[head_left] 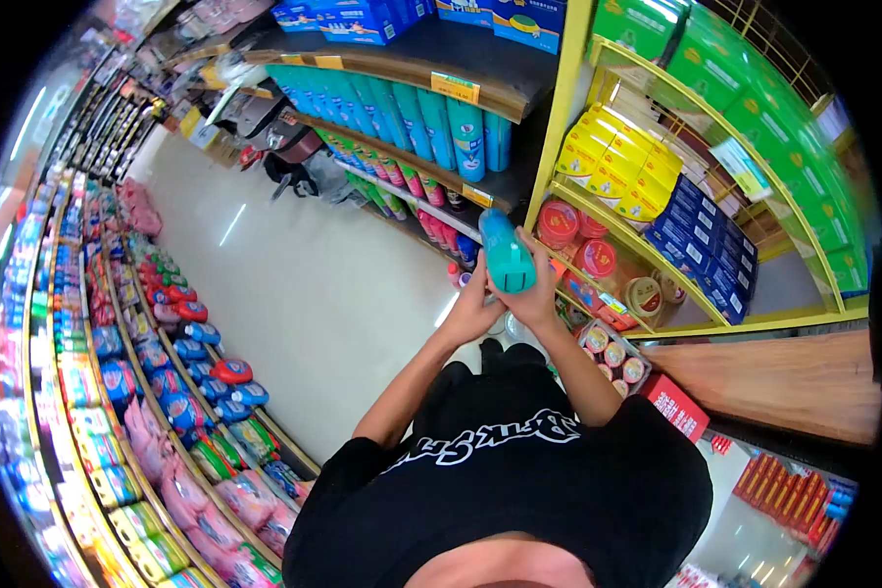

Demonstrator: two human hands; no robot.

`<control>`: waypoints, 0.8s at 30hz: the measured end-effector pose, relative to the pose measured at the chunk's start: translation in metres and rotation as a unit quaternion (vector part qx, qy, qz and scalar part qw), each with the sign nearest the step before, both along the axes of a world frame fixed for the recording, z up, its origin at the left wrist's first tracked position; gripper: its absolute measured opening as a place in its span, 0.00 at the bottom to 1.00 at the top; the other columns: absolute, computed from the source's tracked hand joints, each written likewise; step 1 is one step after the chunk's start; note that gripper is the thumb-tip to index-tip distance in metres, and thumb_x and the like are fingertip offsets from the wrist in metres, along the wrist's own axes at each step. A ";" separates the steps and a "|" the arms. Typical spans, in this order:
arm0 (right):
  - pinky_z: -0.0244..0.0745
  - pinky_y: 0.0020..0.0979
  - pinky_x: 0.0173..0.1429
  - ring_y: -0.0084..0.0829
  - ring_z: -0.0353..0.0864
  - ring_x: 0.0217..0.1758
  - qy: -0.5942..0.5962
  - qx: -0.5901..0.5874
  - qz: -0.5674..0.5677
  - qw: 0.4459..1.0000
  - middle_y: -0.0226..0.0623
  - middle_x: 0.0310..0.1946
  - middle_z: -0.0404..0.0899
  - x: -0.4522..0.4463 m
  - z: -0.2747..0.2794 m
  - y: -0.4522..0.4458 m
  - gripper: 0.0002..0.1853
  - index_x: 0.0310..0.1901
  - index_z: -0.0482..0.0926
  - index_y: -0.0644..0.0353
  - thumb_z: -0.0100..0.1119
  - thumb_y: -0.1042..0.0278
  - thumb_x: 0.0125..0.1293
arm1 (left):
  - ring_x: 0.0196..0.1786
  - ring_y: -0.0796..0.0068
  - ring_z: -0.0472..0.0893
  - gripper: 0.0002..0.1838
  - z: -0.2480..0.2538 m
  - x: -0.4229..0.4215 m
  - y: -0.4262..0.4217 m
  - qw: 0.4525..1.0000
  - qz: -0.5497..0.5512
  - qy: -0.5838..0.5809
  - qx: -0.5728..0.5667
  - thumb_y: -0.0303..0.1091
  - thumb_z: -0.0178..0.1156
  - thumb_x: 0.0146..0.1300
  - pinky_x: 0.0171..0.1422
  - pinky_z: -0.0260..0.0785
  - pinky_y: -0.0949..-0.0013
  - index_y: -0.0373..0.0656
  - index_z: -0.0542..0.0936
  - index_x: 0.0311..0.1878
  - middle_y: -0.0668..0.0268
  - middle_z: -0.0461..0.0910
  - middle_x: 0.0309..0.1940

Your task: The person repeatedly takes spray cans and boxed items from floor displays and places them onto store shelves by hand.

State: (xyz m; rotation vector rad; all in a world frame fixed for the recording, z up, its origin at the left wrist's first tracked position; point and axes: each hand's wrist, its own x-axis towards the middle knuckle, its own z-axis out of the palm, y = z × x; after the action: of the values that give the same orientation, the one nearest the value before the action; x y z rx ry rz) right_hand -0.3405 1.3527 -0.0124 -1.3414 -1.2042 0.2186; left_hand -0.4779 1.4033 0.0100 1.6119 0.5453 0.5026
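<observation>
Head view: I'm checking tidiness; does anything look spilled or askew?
Nothing stands out. Teal cans stand lined up; the left hand and right hand hold a teal container. Floor streaks look like reflections, not spills.

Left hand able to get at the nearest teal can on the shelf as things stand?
Likely yes, once freed: the left hand is on the held teal container, with the right hand. The nearest teal can stands by the open shelf edge, nothing visibly blocking it. Exact reach is unclear.

The left hand (474,312) and right hand (536,294) partly hide the teal container (508,261).
</observation>
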 end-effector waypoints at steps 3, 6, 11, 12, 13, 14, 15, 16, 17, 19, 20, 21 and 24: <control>0.78 0.38 0.59 0.40 0.83 0.57 -0.006 -0.015 -0.043 0.999 0.53 0.57 0.79 0.009 0.003 0.045 0.46 0.69 0.64 0.65 0.81 0.68 0.49 | 0.65 0.67 0.75 0.53 -0.028 0.017 0.055 0.998 -0.019 -0.037 -0.043 0.19 0.60 0.62 0.67 0.70 0.63 0.38 0.33 0.80 0.54 0.71 0.64; 0.78 0.43 0.60 0.52 0.82 0.57 -0.052 -0.046 -0.092 0.993 0.56 0.58 0.78 0.021 -0.003 0.088 0.49 0.68 0.64 0.64 0.82 0.65 0.45 | 0.63 0.68 0.76 0.53 -0.045 0.030 0.106 0.995 -0.056 -0.030 -0.071 0.19 0.59 0.62 0.64 0.71 0.66 0.37 0.33 0.80 0.55 0.72 0.63; 0.80 0.44 0.55 0.51 0.85 0.53 0.014 -0.146 -0.172 0.974 0.55 0.50 0.83 0.023 -0.007 0.138 0.46 0.66 0.67 0.62 0.81 0.60 0.45 | 0.61 0.68 0.77 0.53 -0.074 0.048 0.176 0.988 -0.131 -0.041 -0.072 0.21 0.60 0.64 0.63 0.72 0.69 0.31 0.31 0.79 0.55 0.72 0.62; 0.81 0.43 0.53 0.51 0.86 0.50 0.016 -0.139 -0.193 0.971 0.55 0.48 0.83 0.022 -0.005 0.146 0.43 0.63 0.69 0.63 0.80 0.57 0.46 | 0.61 0.68 0.77 0.53 -0.067 0.048 0.186 0.984 -0.148 -0.045 -0.084 0.22 0.61 0.64 0.63 0.72 0.69 0.31 0.30 0.78 0.55 0.73 0.62; 0.81 0.43 0.53 0.50 0.86 0.50 0.028 -0.161 -0.204 0.965 0.55 0.47 0.84 0.022 0.002 0.152 0.42 0.62 0.70 0.64 0.79 0.56 0.47 | 0.61 0.68 0.77 0.54 -0.062 0.049 0.193 0.981 -0.162 -0.049 -0.099 0.24 0.61 0.65 0.63 0.73 0.69 0.31 0.29 0.78 0.55 0.73 0.61; 0.81 0.43 0.53 0.50 0.86 0.49 0.039 -0.184 -0.213 0.959 0.55 0.46 0.84 0.023 0.009 0.159 0.41 0.61 0.71 0.65 0.79 0.55 0.47 | 0.62 0.66 0.78 0.56 -0.065 0.050 0.202 0.971 -0.183 -0.069 -0.139 0.27 0.63 0.66 0.63 0.74 0.69 0.31 0.25 0.77 0.52 0.70 0.65; 0.81 0.43 0.53 0.50 0.87 0.49 0.054 -0.207 -0.221 0.951 0.55 0.45 0.84 0.023 0.012 0.166 0.40 0.60 0.72 0.66 0.79 0.54 0.47 | 0.63 0.65 0.78 0.57 -0.069 0.051 0.210 0.970 -0.191 -0.044 -0.142 0.29 0.63 0.66 0.63 0.74 0.69 0.31 0.25 0.77 0.50 0.68 0.67; 0.80 0.43 0.54 0.50 0.87 0.48 0.044 -0.202 -0.239 0.949 0.54 0.42 0.85 0.025 0.010 0.173 0.39 0.57 0.74 0.68 0.79 0.52 0.46 | 0.63 0.64 0.78 0.57 -0.065 0.049 0.218 0.970 -0.198 -0.019 -0.143 0.30 0.64 0.66 0.62 0.74 0.68 0.32 0.25 0.77 0.49 0.66 0.69; 0.80 0.43 0.54 0.50 0.87 0.48 0.043 -0.197 -0.235 0.951 0.54 0.42 0.85 0.031 0.005 0.180 0.39 0.56 0.75 0.68 0.79 0.52 0.46 | 0.64 0.63 0.78 0.58 -0.065 0.050 0.226 0.969 -0.203 0.004 -0.141 0.31 0.65 0.66 0.62 0.75 0.67 0.32 0.25 0.77 0.48 0.65 0.71; 0.80 0.42 0.54 0.50 0.87 0.48 0.039 -0.187 -0.224 0.956 0.55 0.43 0.85 0.044 -0.003 0.190 0.40 0.56 0.75 0.69 0.79 0.52 0.45 | 0.65 0.60 0.77 0.57 -0.068 0.049 0.242 0.970 -0.215 0.019 -0.110 0.34 0.67 0.65 0.61 0.75 0.67 0.33 0.30 0.79 0.45 0.58 0.76; 0.80 0.42 0.54 0.51 0.87 0.48 0.036 -0.206 -0.233 0.950 0.55 0.43 0.85 0.042 0.014 0.197 0.42 0.57 0.75 0.70 0.79 0.50 0.43 | 0.65 0.60 0.77 0.57 -0.071 0.047 0.247 0.968 -0.223 0.015 -0.115 0.35 0.67 0.65 0.60 0.76 0.67 0.34 0.31 0.79 0.45 0.57 0.76; 0.79 0.42 0.57 0.53 0.86 0.50 0.057 -0.238 -0.235 0.941 0.57 0.46 0.85 0.044 0.022 0.203 0.46 0.60 0.74 0.70 0.79 0.48 0.43 | 0.66 0.59 0.77 0.57 -0.074 0.046 0.250 0.966 -0.230 0.012 -0.120 0.35 0.67 0.65 0.60 0.76 0.67 0.34 0.33 0.79 0.45 0.57 0.76; 0.74 0.43 0.63 0.56 0.81 0.59 0.024 -0.270 -0.260 0.927 0.61 0.53 0.81 0.062 0.020 0.213 0.47 0.61 0.74 0.69 0.78 0.46 0.42 | 0.65 0.60 0.78 0.55 -0.088 0.048 0.255 0.963 -0.238 0.049 -0.113 0.36 0.67 0.66 0.58 0.76 0.67 0.34 0.36 0.80 0.44 0.55 0.77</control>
State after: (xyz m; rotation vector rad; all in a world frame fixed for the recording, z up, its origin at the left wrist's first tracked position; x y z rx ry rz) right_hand -0.2788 1.5659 0.0073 -2.0760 -0.7244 0.2061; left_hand -0.4300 1.6583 -0.0785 1.4865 0.2589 0.0004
